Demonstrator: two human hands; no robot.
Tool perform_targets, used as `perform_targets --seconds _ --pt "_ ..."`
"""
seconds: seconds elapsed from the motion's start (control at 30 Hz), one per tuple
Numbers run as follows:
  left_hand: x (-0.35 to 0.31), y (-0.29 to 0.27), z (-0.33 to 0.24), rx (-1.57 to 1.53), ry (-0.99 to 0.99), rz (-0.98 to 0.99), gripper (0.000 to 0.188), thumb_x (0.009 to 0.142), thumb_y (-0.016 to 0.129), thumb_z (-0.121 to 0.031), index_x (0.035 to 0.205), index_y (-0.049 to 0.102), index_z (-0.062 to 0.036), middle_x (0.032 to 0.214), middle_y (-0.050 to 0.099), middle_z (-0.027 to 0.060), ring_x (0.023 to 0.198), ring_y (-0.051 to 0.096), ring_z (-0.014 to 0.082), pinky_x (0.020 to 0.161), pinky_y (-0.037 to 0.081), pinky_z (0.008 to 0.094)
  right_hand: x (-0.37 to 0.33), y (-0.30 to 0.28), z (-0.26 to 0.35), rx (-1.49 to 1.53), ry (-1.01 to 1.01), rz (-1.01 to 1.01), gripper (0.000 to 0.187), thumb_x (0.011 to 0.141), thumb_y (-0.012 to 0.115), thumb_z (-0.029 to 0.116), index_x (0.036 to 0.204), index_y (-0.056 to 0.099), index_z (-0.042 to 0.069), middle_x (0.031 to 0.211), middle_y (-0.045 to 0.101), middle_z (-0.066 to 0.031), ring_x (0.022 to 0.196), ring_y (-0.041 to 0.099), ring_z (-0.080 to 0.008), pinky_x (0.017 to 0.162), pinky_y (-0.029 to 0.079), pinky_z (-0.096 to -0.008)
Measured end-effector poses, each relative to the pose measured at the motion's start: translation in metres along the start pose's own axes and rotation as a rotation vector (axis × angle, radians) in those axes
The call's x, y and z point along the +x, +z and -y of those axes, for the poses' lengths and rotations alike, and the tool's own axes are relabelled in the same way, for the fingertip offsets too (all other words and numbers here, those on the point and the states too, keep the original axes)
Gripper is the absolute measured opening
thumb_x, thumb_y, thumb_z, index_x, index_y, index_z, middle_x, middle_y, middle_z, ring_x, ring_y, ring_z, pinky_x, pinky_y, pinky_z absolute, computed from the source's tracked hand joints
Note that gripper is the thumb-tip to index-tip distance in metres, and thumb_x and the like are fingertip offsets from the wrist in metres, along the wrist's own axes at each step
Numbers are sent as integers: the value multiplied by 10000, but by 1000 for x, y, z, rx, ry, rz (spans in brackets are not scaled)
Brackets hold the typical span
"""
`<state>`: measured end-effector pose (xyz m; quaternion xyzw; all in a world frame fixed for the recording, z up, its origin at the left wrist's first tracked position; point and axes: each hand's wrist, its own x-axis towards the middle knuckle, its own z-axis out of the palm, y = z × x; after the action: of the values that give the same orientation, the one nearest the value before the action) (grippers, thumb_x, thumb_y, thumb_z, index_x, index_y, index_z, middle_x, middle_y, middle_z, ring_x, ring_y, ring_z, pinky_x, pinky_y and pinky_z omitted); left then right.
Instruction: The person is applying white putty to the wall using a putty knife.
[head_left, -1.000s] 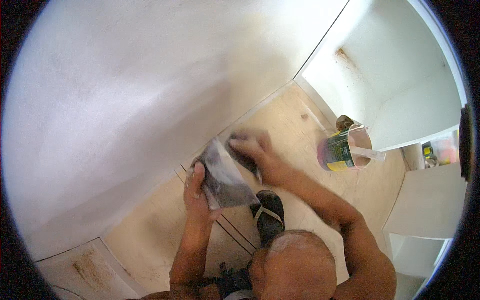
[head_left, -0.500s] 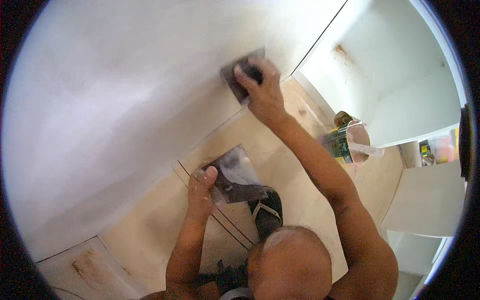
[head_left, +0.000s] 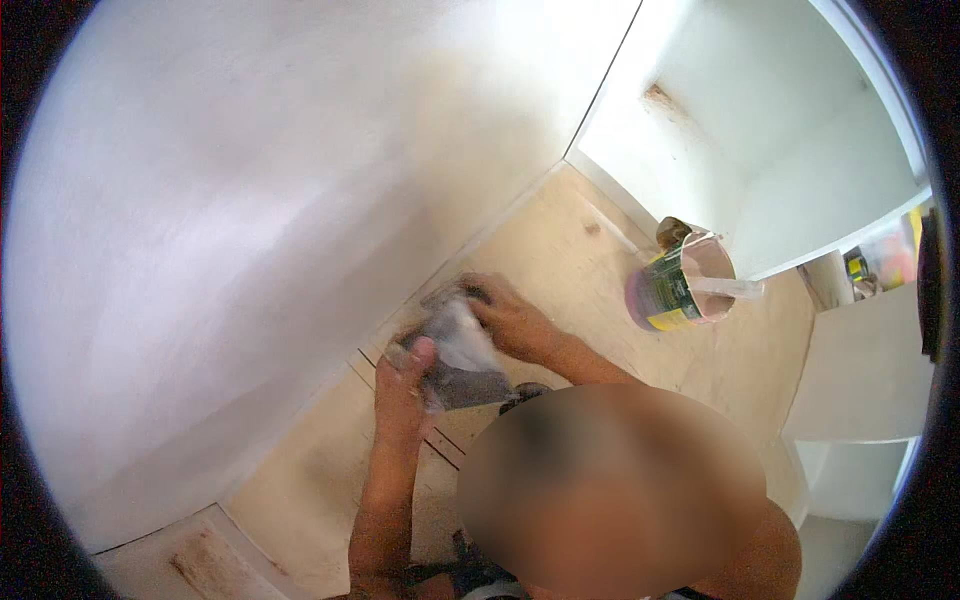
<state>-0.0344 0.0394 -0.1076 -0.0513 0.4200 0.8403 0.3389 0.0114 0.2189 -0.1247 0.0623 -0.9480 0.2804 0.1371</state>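
Note:
My left hand [head_left: 405, 385] grips a flat dark putty plate [head_left: 468, 388], thumb on top. Pale, wet-looking paste [head_left: 458, 335] covers part of that plate. At the plate's far edge, my right hand [head_left: 508, 322] is closed around a dark flat putty scraper [head_left: 450, 293], smeared by motion and partly hidden by my fingers. Whether the scraper's blade touches the plate I cannot tell. Both hands are close together, beside the foot of a smooth whitish wall panel [head_left: 250, 200].
On the tan floor [head_left: 560, 240] to the right stands an open bucket [head_left: 665, 300] with a pale stick [head_left: 728, 288] across its mouth. A brownish round object [head_left: 673, 232] sits behind it. White open cabinets [head_left: 790, 160] line the right. Another framed panel [head_left: 190, 560] lies lower left.
My right hand has come down from the wall with the scraper to the plate. My left hand and the plate have stayed nearly in place. The view has shifted slightly.

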Motion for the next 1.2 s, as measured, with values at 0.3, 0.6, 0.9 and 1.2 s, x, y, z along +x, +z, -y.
perform_targets --seconds 0.3,0.6,0.9,1.2 --pt "5 13 -9 -59 -80 -13 391 860 611 -291 1143 540 -32 965 630 86 836 644 212 677 558 373 -24 2 35 1107 -78 -307 350 861 508 -82 1180 551 55 1217 510 -168 1193 464 -331 1013 362 -443" --pt "6 10 -10 -275 -20 -25 368 873 601 -224 1164 540 -8 1027 620 85 896 625 197 814 521 322 -30 13 4 1321 598 -571 331 866 566 140 1156 507 -9 1057 598 -145 957 601 -246 850 466 -372" --pt "-10 29 6 203 66 -62 321 867 612 -271 1102 559 -60 968 620 44 890 621 190 808 515 348 -13 32 11 1031 1063 -650 508 913 540 484 953 624 -15 890 639 -91 794 594 -192 712 473 -361" --pt "6 -12 -5 -75 -14 -59 278 896 583 -302 1081 573 -96 847 616 59 728 618 221 716 529 358 -27 16 15 1199 772 -620 282 921 566 316 1020 557 52 863 614 -85 749 608 -180 595 508 -296"
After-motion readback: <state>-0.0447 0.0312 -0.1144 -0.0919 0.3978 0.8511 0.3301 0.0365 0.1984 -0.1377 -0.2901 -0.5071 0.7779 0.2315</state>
